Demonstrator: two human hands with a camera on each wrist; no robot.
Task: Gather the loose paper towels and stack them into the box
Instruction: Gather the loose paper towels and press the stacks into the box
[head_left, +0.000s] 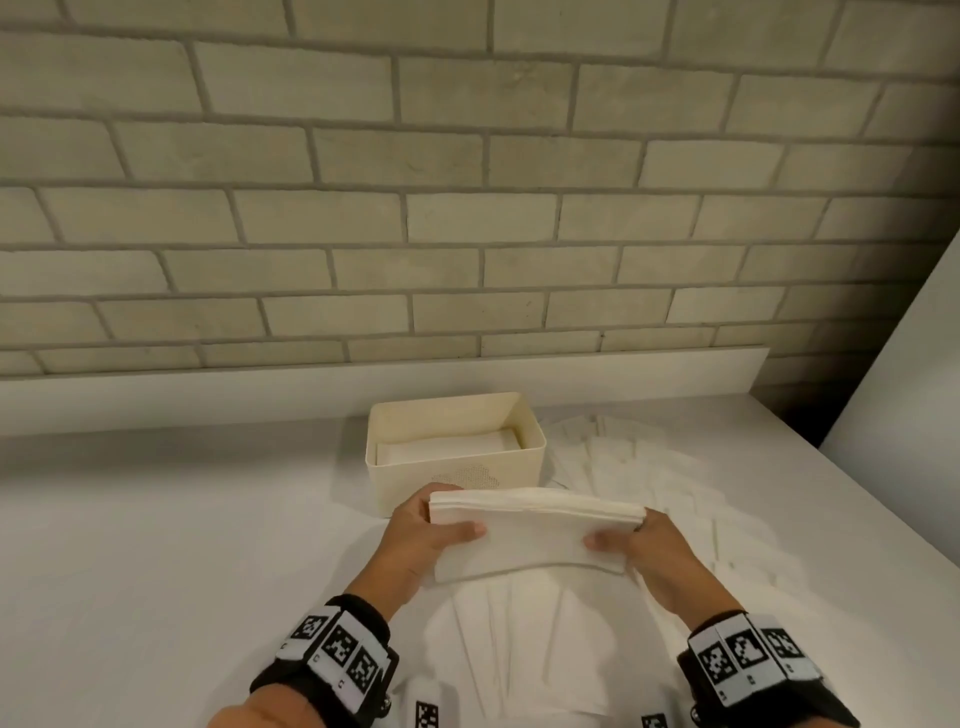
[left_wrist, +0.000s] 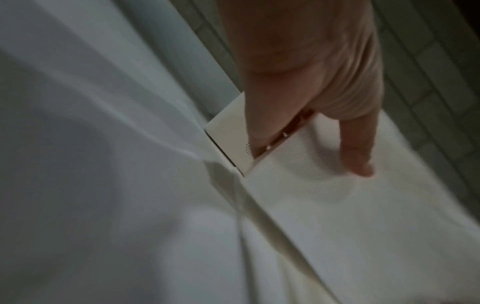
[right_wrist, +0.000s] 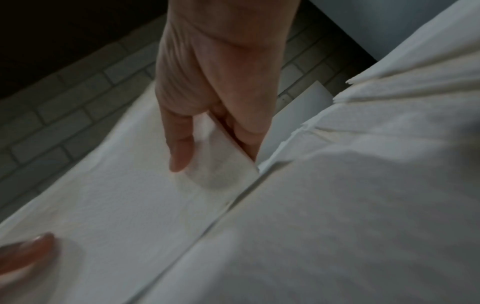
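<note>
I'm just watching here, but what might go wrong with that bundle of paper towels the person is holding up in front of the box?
The stack of paper towels is gripped only at its two ends, by the left hand and the right hand; its middle bows, so sheets might slip out. It looks about as long as the box, so an end may catch on the rim. The loose towels lying beside the box could get brushed aside.

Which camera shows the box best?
The head view: the whole box shows, open, with towels lying inside. The left wrist view catches only a corner of it behind the left hand. The right wrist view does not show it clearly.
</note>
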